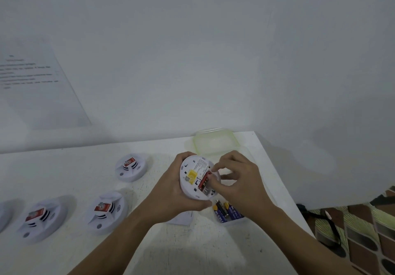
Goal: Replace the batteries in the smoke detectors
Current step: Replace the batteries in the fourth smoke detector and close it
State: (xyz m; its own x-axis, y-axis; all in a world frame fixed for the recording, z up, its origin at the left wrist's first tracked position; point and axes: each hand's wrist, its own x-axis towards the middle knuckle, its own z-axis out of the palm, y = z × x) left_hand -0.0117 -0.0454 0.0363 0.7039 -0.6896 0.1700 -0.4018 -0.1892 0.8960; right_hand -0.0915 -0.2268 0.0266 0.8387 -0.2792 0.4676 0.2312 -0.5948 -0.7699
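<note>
- Smoke detector (193, 178), head view: held back-side up over the desk (192, 244), at 6 o'clock of centre. It looks like a light, stiff plastic shell, best cupped round the rim; its clips are likely fragile.
- Left hand (171, 195) is curled round that rim, gripping it.
- Right hand (237, 180) pinches the red battery (203, 182) in the open bay; blue batteries (227, 210) lie at 5 o'clock of it.

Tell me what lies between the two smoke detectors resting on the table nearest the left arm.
Nothing stands there. In the head view, only bare white table separates the farther detector from the nearer detector.
</note>
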